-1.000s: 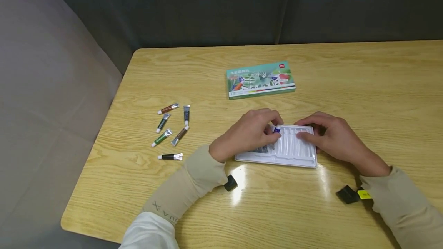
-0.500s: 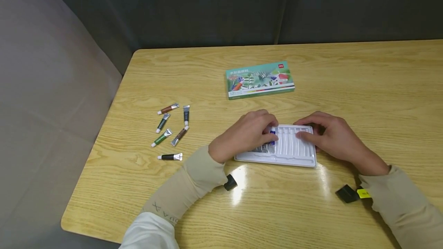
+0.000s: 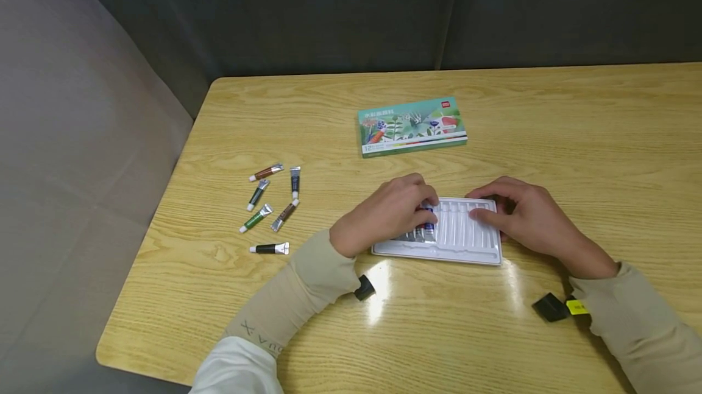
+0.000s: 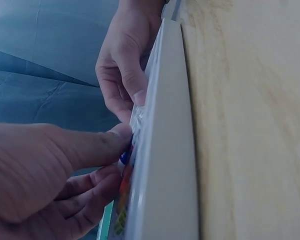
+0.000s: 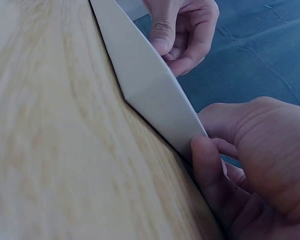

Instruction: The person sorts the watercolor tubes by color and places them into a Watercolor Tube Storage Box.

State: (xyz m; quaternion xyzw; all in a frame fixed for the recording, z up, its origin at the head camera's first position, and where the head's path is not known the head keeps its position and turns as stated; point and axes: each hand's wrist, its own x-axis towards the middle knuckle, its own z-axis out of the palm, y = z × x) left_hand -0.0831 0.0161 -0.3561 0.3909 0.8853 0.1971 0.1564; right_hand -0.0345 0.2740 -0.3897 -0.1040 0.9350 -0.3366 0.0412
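Note:
A white plastic tray [image 3: 466,254] with moulded slots lies on the table in the head view. Thumb and fingers of my left hand [image 3: 386,211] pinch a blue paint tube [image 3: 430,231] that lies in a slot near the tray's middle. In the left wrist view the blue tube's end [image 4: 123,158] shows between thumb and fingers. Several other tubes fill the slots to its left, partly hidden under this hand. My right hand [image 3: 529,218] grips the tray's right end, thumb on top. From the right wrist view, its fingertips touch the tray's side wall [image 5: 162,107].
Several loose paint tubes, among them a green tube [image 3: 256,218], a black tube [image 3: 270,248] and a brown tube [image 3: 267,172], lie on the left of the wooden table [image 3: 384,345]. A flat printed paint box [image 3: 414,128] lies behind the tray.
My left hand has lowered the blue tube from a tilted position above the tray into the slot and shifted slightly left. The right hand has kept its grip on the tray.

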